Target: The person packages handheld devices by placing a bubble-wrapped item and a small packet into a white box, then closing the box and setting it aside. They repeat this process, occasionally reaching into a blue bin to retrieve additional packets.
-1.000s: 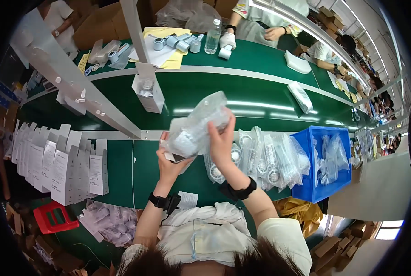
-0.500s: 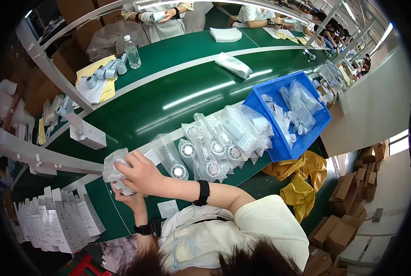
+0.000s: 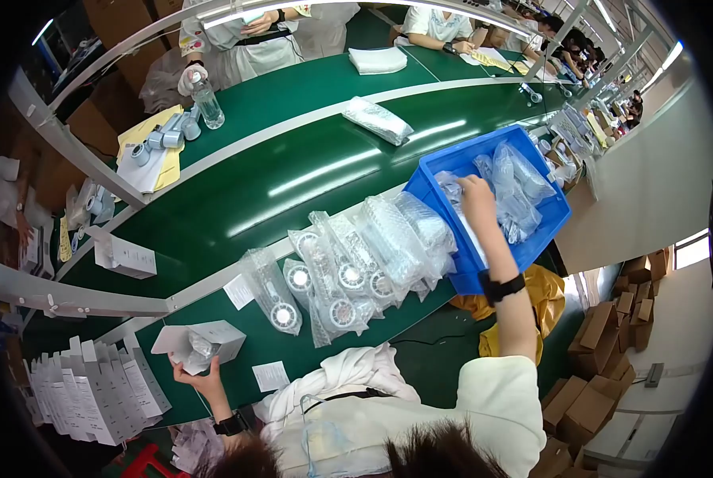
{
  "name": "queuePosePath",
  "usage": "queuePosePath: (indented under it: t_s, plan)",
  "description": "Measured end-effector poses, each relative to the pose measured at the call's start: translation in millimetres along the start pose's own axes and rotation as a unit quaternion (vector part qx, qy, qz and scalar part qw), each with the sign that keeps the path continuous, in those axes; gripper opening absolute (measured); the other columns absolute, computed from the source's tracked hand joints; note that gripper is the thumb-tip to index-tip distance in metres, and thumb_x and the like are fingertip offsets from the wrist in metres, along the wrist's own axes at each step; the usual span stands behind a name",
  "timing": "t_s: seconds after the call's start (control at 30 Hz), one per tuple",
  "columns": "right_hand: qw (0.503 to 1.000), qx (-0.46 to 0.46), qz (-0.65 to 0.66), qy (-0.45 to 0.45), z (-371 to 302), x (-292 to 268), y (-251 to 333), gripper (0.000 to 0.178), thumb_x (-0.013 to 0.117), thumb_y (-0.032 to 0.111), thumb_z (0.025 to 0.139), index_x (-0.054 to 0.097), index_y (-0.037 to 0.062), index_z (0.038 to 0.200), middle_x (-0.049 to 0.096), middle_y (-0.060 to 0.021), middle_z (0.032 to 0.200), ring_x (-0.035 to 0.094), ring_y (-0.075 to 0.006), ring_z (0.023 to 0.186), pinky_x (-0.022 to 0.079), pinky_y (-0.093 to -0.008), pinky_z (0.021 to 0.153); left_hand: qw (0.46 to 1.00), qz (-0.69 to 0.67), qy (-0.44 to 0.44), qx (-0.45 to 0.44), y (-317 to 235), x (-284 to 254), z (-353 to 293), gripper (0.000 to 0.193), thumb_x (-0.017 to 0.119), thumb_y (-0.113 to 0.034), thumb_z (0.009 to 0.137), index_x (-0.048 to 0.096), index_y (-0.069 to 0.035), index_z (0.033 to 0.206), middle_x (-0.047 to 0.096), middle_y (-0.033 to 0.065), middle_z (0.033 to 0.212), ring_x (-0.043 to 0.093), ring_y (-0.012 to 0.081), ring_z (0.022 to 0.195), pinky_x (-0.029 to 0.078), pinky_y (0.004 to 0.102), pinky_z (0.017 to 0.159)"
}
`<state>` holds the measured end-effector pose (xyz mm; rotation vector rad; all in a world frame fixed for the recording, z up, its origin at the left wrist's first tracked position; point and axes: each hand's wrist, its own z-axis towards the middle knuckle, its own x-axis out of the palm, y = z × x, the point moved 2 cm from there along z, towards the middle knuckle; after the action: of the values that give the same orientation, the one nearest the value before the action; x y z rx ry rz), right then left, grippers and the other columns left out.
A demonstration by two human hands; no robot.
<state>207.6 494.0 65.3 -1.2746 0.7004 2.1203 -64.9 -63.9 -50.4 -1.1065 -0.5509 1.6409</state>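
My left hand point(image 3: 204, 381) grips the lower edge of an open white carton point(image 3: 227, 338). Inside its mouth sits a bubble-wrapped item point(image 3: 202, 346), mostly hidden by the walls. Far to the right, my right hand point(image 3: 477, 199) reaches into a blue plastic bin point(image 3: 469, 284), fingers bent downward among small clear plastic bags. What those fingers pinch, if anything, cannot be made out. Larger bubble-wrap pouches point(image 3: 518, 191) fill the bin's far side. Between my hands lie several bubble-wrapped devices with round heads point(image 3: 281, 315), in an overlapping row.
Folded white cartons point(image 3: 93, 390) stand packed at the left. Another open carton point(image 3: 123, 253) and a wrapped pack point(image 3: 377, 121) rest on the green belt point(image 3: 292, 195). Paper slips point(image 3: 270, 376) lie near me. Across the belt, a co-worker's hand touches a water bottle point(image 3: 207, 102).
My right hand has left the bubble-wrapped item at the left and moved into the blue bin. The item now sits in the carton at my left hand. A co-worker has reached to the bottle.
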Motion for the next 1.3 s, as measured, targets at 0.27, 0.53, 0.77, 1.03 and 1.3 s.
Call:
queuePosePath:
  t_s: [0.27, 0.53, 0.77, 1.03, 1.3]
  plan:
    - [0.905, -0.069, -0.334, 0.254, -23, 100, -211, 0.015, 0.054, 0.01, 0.07, 0.068, 0.0139, 0.073, 0.059, -0.005, 0.094, 0.042, -0.0268, 0.112, 0.011, -0.0638, 0.1, 0.997, 0.066, 0.029, -0.03, -29, -10, 11, 0.076, 0.075, -0.012, 0.06, 0.032, -0.007, 0.122, 0.024, 0.0184, 0.136, 0.028, 0.0313, 0.125, 0.021, 0.0387, 0.104]
    - [0.901, -0.059, -0.329, 0.278, -12, 90, -209, 0.01, 0.059, 0.01, 0.07, 0.067, 0.0116, 0.075, 0.058, -0.0064, 0.101, 0.039, -0.0294, 0.117, 0.017, -0.0601, 0.098, 0.971, 0.194, 0.116, -0.079, -59, -20, 32, 0.042, 0.072, -0.007, 0.061, 0.058, -0.005, 0.101, 0.032, 0.0182, 0.132, 0.037, 0.0344, 0.12, 0.031, 0.0371, 0.097]
    - [0.936, 0.089, 0.328, 0.089, 27, 13, -98, 0.007, 0.058, 0.007, 0.081, 0.052, 0.006, 0.086, 0.042, 0.0014, 0.067, 0.038, -0.0077, 0.06, 0.03, -0.0199, 0.053, 0.965, 0.201, 0.15, -0.074, -81, -19, 53, 0.027, 0.073, -0.005, 0.057, 0.061, 0.001, 0.081, 0.041, 0.0185, 0.12, 0.044, 0.0351, 0.111, 0.037, 0.0364, 0.091]
    - [0.707, -0.036, 0.68, 0.191, -44, -19, 296, 0.027, 0.059, -0.01, 0.071, 0.054, 0.0032, 0.094, 0.059, -0.0052, 0.091, 0.054, -0.009, 0.079, 0.043, -0.0197, 0.061, 0.965, 0.161, 0.136, -0.155, -60, -28, 69, 0.017, 0.072, -0.006, 0.057, 0.059, 0.001, 0.065, 0.054, 0.0111, 0.082, 0.056, 0.0263, 0.074, 0.044, 0.0328, 0.065]
    - [0.653, -0.63, 0.389, 0.158, -112, 17, 450, 0.018, 0.06, 0.004, 0.064, 0.057, 0.0049, 0.081, 0.055, -0.0065, 0.092, 0.055, -0.0196, 0.092, 0.049, -0.0274, 0.065, 0.977, 0.093, 0.142, -0.127, -57, -32, 74, 0.015, 0.072, -0.005, 0.057, 0.06, 0.001, 0.064, 0.055, 0.0086, 0.073, 0.056, 0.0222, 0.062, 0.044, 0.0303, 0.056]
